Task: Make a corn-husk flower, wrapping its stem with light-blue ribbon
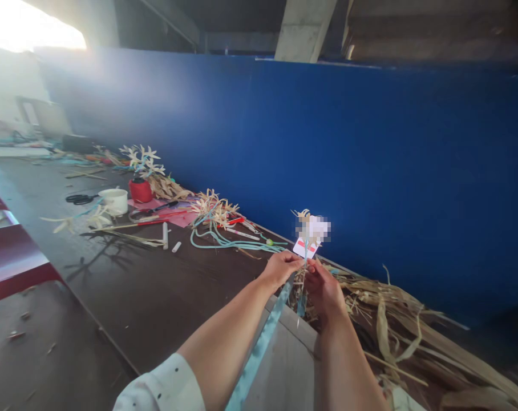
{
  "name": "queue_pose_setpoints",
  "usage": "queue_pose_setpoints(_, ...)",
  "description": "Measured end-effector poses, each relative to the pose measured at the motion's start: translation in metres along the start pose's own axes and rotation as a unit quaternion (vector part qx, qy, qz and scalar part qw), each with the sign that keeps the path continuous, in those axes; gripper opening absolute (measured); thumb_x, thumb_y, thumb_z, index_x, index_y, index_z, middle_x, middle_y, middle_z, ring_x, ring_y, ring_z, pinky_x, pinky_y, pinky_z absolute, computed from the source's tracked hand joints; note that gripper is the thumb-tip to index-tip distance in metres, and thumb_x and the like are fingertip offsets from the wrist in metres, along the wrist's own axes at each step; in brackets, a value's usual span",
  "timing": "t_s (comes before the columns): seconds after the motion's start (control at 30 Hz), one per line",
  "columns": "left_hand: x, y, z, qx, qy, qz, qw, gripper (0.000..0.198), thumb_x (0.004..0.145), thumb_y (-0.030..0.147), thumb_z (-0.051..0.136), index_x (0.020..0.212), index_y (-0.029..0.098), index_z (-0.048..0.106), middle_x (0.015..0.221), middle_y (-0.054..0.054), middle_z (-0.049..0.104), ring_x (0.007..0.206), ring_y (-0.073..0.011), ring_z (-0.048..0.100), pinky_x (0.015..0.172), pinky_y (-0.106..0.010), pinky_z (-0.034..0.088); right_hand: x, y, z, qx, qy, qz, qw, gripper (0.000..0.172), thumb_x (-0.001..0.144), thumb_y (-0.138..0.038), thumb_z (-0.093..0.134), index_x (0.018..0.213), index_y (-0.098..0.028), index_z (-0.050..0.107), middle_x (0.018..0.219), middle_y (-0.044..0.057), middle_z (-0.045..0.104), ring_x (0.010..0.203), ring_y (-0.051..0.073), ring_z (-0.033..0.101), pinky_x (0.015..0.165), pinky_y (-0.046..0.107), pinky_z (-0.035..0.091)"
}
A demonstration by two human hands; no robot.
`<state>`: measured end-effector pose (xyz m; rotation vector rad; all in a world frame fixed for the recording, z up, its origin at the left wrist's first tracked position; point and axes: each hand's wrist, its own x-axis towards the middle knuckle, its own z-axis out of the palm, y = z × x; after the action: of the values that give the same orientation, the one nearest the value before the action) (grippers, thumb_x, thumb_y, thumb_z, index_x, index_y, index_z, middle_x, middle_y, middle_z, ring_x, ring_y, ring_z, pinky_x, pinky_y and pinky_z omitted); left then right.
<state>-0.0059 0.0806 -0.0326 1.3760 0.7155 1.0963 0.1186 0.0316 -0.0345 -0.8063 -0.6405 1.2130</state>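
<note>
My left hand [280,269] and my right hand [327,288] meet near the table's far edge, both with closed fingertips. Between them stands a thin stem wrapped in light blue [306,251], pinched from both sides. Its top carries a pale dried-husk flower [302,214], partly blurred out. From under my left hand, a long light blue strip [263,342] runs down towards me. A white card with a red band [305,248] lies behind the fingertips. My fingers cover where the strip meets the stem.
Dried husks [383,302] are heaped at right, along the blue wall panel [370,171]. Finished-looking husk flowers [214,208] with blue stems lie left of my hands. Farther left are a red pot [140,190], a white cup [114,201] and black scissors [81,199].
</note>
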Motion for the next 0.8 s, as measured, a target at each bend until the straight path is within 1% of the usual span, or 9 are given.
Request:
queue_pose_setpoints(0.13, 0.0008, -0.0015, -0.0003, 0.027, 0.009, 0.014, 1.0, 0.028, 0.066, 0.04, 0.063, 0.073, 0.013, 0.067, 0.062, 0.0, 0.057, 0.062, -0.0103, 0.05, 0.061, -0.021, 0.037, 0.0008, 0.0015, -0.0008, -0.014, -0.012, -0.011, 1.0, 0.011, 0.069, -0.028, 0.069, 0.074, -0.019, 0.064, 0.06, -0.006, 0.052, 0.047, 0.004, 0.041, 0.04, 0.016, 0.033)
queue_pose_setpoints(0.27, 0.0017, -0.0021, 0.0003, 0.001, 0.009, 0.025, 1.0, 0.025, 0.067, 0.036, 0.062, 0.074, 0.012, 0.066, 0.067, -0.001, 0.06, 0.064, -0.01, 0.051, 0.063, -0.021, 0.038, 0.0015, 0.0043, -0.0023, -0.054, -0.03, -0.027, 0.998, 0.014, 0.069, -0.032, 0.069, 0.074, -0.02, 0.063, 0.065, -0.005, 0.054, 0.05, 0.006, 0.043, 0.043, 0.018, 0.033)
queue_pose_setpoints(0.33, 0.0018, -0.0011, 0.0006, -0.015, 0.015, 0.023, 0.999, 0.024, 0.067, 0.034, 0.062, 0.075, 0.012, 0.066, 0.068, -0.001, 0.06, 0.064, -0.0101, 0.051, 0.064, -0.021, 0.038, 0.0009, 0.0055, -0.0021, -0.081, -0.041, -0.021, 0.996, 0.015, 0.07, -0.034, 0.069, 0.074, -0.021, 0.063, 0.063, -0.005, 0.052, 0.049, 0.006, 0.04, 0.041, 0.018, 0.03)
queue_pose_setpoints(0.43, 0.0017, 0.0013, 0.0005, -0.024, 0.023, 0.022, 0.999, 0.021, 0.066, 0.031, 0.063, 0.073, 0.012, 0.066, 0.069, -0.002, 0.062, 0.067, -0.0114, 0.054, 0.067, -0.022, 0.04, -0.0011, 0.0061, -0.0003, -0.118, -0.063, 0.003, 0.991, 0.015, 0.07, -0.033, 0.07, 0.075, -0.021, 0.063, 0.056, -0.006, 0.045, 0.047, 0.006, 0.035, 0.042, 0.019, 0.027)
queue_pose_setpoints(0.53, 0.0019, 0.0022, -0.0002, -0.027, 0.019, 0.028, 0.999, 0.019, 0.066, 0.029, 0.062, 0.072, 0.012, 0.067, 0.072, -0.003, 0.064, 0.072, -0.0126, 0.055, 0.071, -0.023, 0.041, -0.0027, 0.0056, 0.0019, -0.147, -0.08, 0.01, 0.986, 0.017, 0.067, -0.032, 0.072, 0.071, -0.02, 0.062, 0.054, -0.006, 0.043, 0.047, 0.006, 0.034, 0.044, 0.02, 0.026)
queue_pose_setpoints(0.63, 0.0026, 0.0007, -0.0009, -0.018, 0.027, 0.029, 0.999, 0.02, 0.066, 0.03, 0.062, 0.072, 0.012, 0.067, 0.073, -0.003, 0.064, 0.073, -0.0131, 0.056, 0.071, -0.023, 0.042, -0.0025, 0.0052, 0.0026, -0.164, -0.07, 0.007, 0.984, 0.02, 0.062, -0.032, 0.075, 0.064, -0.02, 0.059, 0.054, -0.006, 0.045, 0.048, 0.007, 0.035, 0.045, 0.021, 0.026)
queue_pose_setpoints(0.8, 0.0035, -0.0012, -0.001, -0.002, 0.028, 0.039, 0.999, 0.022, 0.067, 0.031, 0.062, 0.076, 0.012, 0.067, 0.073, -0.003, 0.063, 0.071, -0.0124, 0.055, 0.068, -0.022, 0.041, -0.0008, 0.0063, 0.0011, -0.165, -0.06, -0.011, 0.984, 0.019, 0.064, -0.032, 0.074, 0.06, -0.02, 0.059, 0.056, -0.005, 0.05, 0.05, 0.007, 0.039, 0.047, 0.022, 0.028)
